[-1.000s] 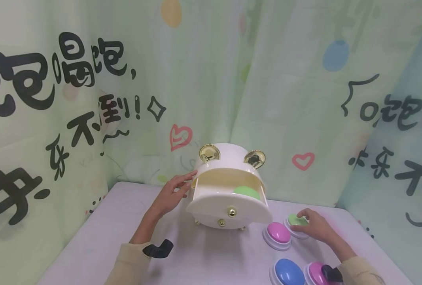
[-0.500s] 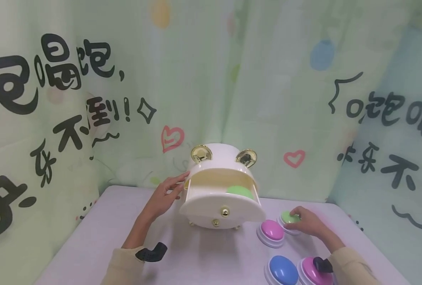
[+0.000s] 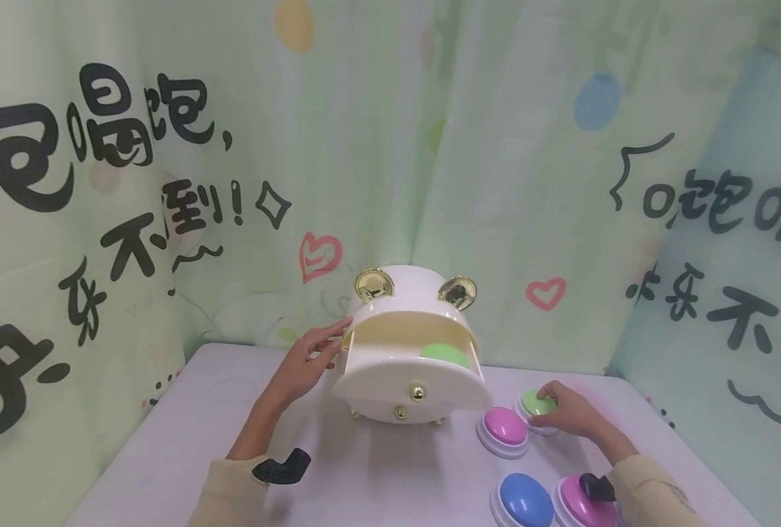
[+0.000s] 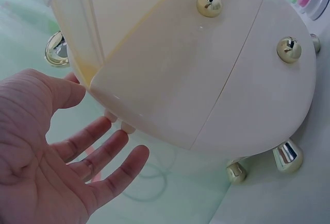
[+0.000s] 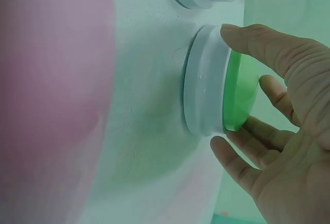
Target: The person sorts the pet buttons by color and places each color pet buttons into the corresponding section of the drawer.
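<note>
A small white drawer cabinet point(image 3: 390, 406) with gold round ears and knobs stands on the table in the head view. Its upper drawer point(image 3: 403, 375) is pulled out, and a green domed thing point(image 3: 444, 355) shows inside, its lower part hidden by the drawer front. My left hand point(image 3: 306, 366) rests its nearly straight fingers against the cabinet's left side. To the right, my right hand point(image 3: 571, 411) pinches a green push button point(image 5: 240, 91) with a white base. In the right wrist view, the thumb lies at one edge and fingers curl around the opposite edge.
Beside the green button stands a pink push button point(image 3: 505, 426). Nearer the front are a blue push button point(image 3: 526, 501) and another pink push button point(image 3: 581, 505), partly under the right wrist's black mount. A printed curtain point(image 3: 377, 146) hangs behind the white table point(image 3: 403, 483).
The head view has shifted slightly, so everything appears a little farther left than one second ago. Both hands keep their places at the cabinet and the green button.
</note>
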`<state>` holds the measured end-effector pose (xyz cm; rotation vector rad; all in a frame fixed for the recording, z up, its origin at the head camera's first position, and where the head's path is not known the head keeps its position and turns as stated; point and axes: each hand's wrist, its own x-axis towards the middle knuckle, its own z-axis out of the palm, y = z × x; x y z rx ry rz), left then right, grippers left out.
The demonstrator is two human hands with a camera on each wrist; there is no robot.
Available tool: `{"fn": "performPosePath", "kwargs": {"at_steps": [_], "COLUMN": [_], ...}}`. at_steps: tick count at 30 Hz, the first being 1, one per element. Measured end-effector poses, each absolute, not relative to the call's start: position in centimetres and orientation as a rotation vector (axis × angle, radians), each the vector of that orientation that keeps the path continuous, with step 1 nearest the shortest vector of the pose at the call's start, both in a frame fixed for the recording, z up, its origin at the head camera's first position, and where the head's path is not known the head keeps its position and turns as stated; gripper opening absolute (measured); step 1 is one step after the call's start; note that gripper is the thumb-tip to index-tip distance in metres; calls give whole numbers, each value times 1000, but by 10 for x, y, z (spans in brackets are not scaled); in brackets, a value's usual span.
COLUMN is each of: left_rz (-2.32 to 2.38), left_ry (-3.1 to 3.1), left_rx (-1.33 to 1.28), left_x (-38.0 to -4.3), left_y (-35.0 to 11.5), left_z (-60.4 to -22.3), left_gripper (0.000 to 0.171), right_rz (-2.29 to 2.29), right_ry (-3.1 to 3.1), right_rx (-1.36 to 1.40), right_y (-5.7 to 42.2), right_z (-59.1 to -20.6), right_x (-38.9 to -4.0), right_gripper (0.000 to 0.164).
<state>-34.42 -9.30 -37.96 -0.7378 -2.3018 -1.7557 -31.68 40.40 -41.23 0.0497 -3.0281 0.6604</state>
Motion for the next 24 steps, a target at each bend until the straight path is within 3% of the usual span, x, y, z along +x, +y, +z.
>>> {"fn": "performPosePath", "kwargs": {"at_steps": [24], "left_rz": [-1740], "left_ry": [-2297], "left_rx": [-735], "left_x": [-343], "left_y": [-92], "left_z": [-378], "left_gripper": [44], "right_rz": [605], "right_ry": [-3024], "right_rx": [56], "right_y": [402], "right_z": [-414], "right_x": [-317], "right_gripper": [53]}}
